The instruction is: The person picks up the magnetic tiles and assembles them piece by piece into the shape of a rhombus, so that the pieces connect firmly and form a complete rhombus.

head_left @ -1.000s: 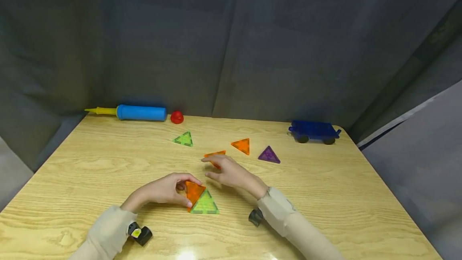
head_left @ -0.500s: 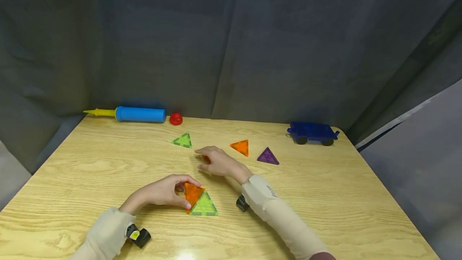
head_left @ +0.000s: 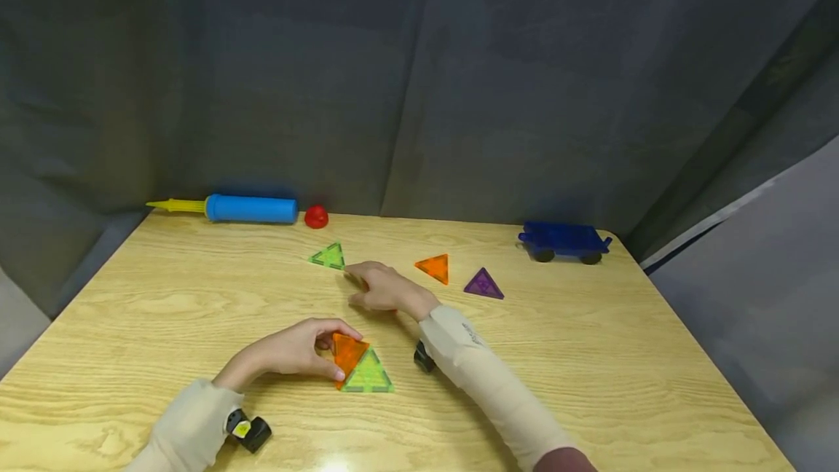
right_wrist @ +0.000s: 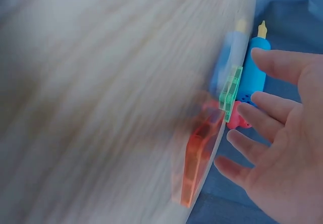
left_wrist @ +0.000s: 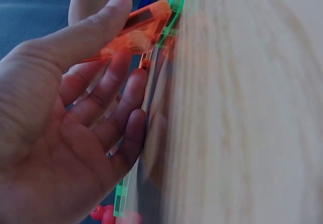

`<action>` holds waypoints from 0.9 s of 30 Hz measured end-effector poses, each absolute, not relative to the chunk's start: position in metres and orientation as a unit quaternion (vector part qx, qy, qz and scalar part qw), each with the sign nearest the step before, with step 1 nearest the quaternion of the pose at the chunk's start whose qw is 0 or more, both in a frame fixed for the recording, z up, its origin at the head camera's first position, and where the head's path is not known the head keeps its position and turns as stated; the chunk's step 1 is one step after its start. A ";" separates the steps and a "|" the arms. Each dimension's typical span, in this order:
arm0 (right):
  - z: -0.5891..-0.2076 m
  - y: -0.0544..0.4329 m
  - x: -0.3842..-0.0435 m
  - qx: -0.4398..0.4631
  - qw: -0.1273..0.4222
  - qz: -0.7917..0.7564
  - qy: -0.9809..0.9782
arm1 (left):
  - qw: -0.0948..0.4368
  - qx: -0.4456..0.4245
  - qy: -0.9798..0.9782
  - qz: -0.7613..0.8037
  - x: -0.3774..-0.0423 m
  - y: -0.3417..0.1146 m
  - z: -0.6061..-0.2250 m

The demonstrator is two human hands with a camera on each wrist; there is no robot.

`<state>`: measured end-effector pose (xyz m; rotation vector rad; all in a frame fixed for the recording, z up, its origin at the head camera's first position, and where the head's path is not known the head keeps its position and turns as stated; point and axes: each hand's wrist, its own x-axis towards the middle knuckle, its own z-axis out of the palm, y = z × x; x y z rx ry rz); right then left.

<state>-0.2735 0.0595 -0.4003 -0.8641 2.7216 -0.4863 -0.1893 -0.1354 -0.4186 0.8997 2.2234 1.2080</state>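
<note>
My left hand (head_left: 295, 348) pinches a translucent orange triangular magnetic tile (head_left: 349, 352) between thumb and fingers. The left wrist view shows this orange tile (left_wrist: 139, 35) tilted up, its edge against a green tile. That green triangular tile (head_left: 369, 374) lies flat on the table at its right. Farther forward, my right hand (head_left: 383, 288) reaches out with relaxed, spread fingers and holds nothing. Its index fingertip is right at the corner of a second green tile (head_left: 329, 256). Another orange tile (right_wrist: 194, 166) lies near the right fingers in the right wrist view; in the head view the hand mostly hides it.
An orange triangle (head_left: 435, 268) and a purple triangle (head_left: 484, 284) lie right of my right hand. Along the back edge are a blue pump with a yellow nozzle (head_left: 252, 208), a small red toy (head_left: 316, 217) and a dark blue wheeled cart (head_left: 564, 241). A dark curtain hangs behind.
My right hand has moved left and forward, from over the middle orange tile to the far green tile. My left hand keeps its pinch on the orange tile in about the same place.
</note>
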 end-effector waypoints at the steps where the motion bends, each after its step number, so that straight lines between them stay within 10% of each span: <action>1: -0.400 0.058 -0.274 -0.293 0.127 -0.167 0.933 | 0.226 0.327 0.806 0.439 -0.189 -0.136 -0.419; 27: -0.402 0.058 -0.269 -0.284 0.145 -0.136 0.938 | 0.224 0.329 0.805 0.439 -0.189 -0.136 -0.418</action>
